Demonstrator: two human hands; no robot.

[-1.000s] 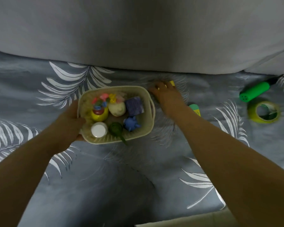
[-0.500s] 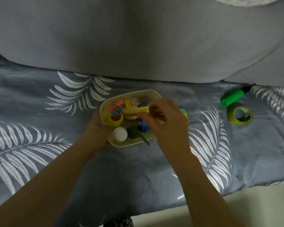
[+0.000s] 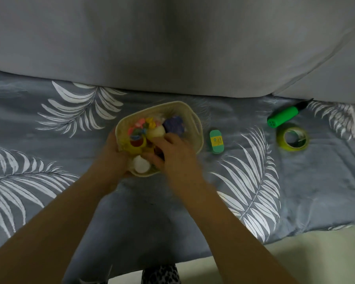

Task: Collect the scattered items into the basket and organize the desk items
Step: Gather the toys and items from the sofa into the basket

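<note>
A cream woven basket [image 3: 195,121] sits on the grey leaf-print sheet [image 3: 49,181], full of small toys: a yellow one [image 3: 135,143], a cream ball [image 3: 156,131], a purple block [image 3: 174,125] and a white round cap [image 3: 140,166]. My left hand [image 3: 113,152] grips the basket's left rim. My right hand [image 3: 174,152] is down inside the basket on top of the toys, fingers bent, hiding whatever is under it. To the basket's right lie a green eraser [image 3: 216,141], a green marker [image 3: 283,119] and a yellow-green tape roll [image 3: 292,139].
A big grey cushion [image 3: 172,48] runs along the back, just behind the basket. The sheet ends at the front edge, with pale floor [image 3: 295,253] below it and to the right.
My right hand picked up a yellow stick from right of the basket, carried it over and sank into the basket. The stick is now out of sight. My left hand stayed on the rim.
</note>
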